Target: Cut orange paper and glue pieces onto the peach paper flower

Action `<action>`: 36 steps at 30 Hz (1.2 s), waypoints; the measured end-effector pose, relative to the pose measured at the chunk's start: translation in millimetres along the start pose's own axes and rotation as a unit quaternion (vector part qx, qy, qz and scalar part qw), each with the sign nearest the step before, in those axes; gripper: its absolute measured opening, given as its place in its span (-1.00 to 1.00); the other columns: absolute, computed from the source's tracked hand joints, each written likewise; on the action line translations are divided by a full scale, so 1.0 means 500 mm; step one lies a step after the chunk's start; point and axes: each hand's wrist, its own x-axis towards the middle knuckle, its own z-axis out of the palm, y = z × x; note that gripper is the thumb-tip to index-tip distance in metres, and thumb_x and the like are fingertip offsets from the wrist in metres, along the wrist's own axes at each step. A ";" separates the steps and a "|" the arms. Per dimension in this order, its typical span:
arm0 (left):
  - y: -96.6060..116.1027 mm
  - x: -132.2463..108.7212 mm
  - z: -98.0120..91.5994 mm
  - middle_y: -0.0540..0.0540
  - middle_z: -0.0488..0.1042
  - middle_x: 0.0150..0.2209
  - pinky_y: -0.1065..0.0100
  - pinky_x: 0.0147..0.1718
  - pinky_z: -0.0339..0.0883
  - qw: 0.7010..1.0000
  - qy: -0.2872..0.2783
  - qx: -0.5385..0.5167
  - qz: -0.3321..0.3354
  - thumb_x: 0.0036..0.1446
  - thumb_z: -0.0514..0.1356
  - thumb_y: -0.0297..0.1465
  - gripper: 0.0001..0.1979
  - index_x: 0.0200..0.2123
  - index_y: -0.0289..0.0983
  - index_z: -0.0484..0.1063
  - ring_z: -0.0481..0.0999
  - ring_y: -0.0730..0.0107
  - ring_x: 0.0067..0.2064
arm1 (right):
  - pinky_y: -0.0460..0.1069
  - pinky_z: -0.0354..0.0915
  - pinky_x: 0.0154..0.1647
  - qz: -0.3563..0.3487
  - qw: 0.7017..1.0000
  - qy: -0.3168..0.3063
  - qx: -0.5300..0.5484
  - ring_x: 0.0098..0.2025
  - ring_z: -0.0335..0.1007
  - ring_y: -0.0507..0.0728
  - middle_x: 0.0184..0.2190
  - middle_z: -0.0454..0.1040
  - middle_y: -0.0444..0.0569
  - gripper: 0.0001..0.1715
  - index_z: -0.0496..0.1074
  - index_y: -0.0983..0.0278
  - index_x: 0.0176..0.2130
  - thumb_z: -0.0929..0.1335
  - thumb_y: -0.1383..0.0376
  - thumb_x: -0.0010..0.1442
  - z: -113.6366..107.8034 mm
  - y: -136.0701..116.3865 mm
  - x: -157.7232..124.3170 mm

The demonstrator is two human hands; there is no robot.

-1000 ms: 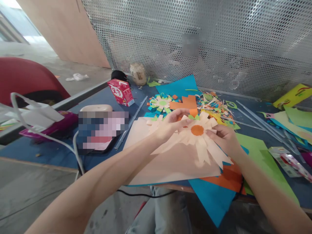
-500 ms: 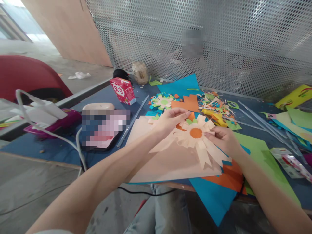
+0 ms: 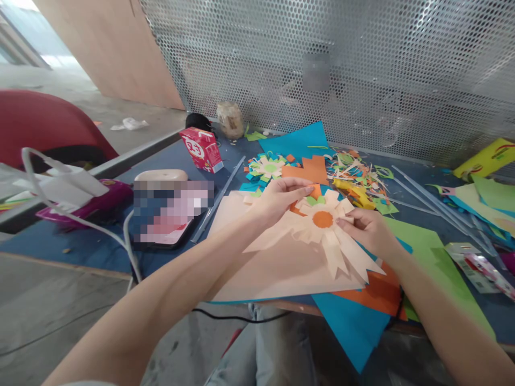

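The right hand (image 3: 367,230) pinches the right edge of a pale paper flower (image 3: 322,220) over the right part of a pale sheet (image 3: 257,268). Left-hand fingers (image 3: 296,190) curl together by some orange paper (image 3: 316,191) (whether they grip it, I cannot tell). The step looks like adjusting petals; the next move calls for a light touch. The flower's underside is hidden; the phone (image 3: 173,214) screen is pixelated.

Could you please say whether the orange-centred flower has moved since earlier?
Yes: the flower moved slightly left and downward in view, judged against the orange paper behind.
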 end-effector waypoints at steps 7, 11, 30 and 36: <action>0.009 -0.007 -0.004 -0.05 0.46 -0.55 0.57 -0.67 0.17 0.992 -0.070 0.094 -0.044 -0.08 0.25 -0.18 -0.66 -0.35 -0.36 0.51 0.33 0.64 -0.61 | -0.09 -0.12 -0.63 -0.001 1.000 -0.017 -0.025 -0.63 -0.12 -0.07 -0.70 -0.05 -0.24 -0.59 0.10 0.26 -0.66 0.28 0.13 0.05 -0.004 -0.015 -0.003; 0.007 -0.005 -0.004 -0.05 0.49 -0.50 0.57 -0.64 0.20 0.992 -0.053 0.112 -0.039 -0.07 0.26 -0.30 -0.79 -0.39 -0.34 0.52 0.33 0.66 -0.60 | -0.09 -0.13 -0.63 0.011 0.999 -0.023 -0.020 -0.64 -0.12 -0.07 -0.70 -0.05 -0.24 -0.58 0.10 0.26 -0.66 0.28 0.11 0.05 -0.002 -0.016 -0.003; -0.010 0.004 -0.020 -0.08 0.53 -0.43 0.53 -0.54 0.27 0.988 -0.039 0.150 -0.013 -0.12 0.29 -0.24 -0.71 -0.33 -0.30 0.53 0.41 0.59 -0.50 | -0.11 -0.15 -0.68 0.007 0.999 -0.043 -0.017 -0.65 -0.12 -0.09 -0.71 -0.02 -0.23 -0.59 0.11 0.27 -0.66 0.28 0.13 0.06 0.000 -0.012 -0.004; -0.010 0.000 -0.016 -0.09 0.54 -0.42 0.54 -0.58 0.23 0.980 -0.025 0.198 0.023 -0.06 0.24 -0.21 -0.73 -0.35 -0.29 0.53 0.40 0.59 -0.51 | -0.10 -0.16 -0.69 0.030 0.997 -0.066 0.008 -0.69 -0.10 -0.09 -0.75 0.02 -0.23 -0.57 0.14 0.26 -0.65 0.28 0.09 0.07 0.001 -0.012 -0.007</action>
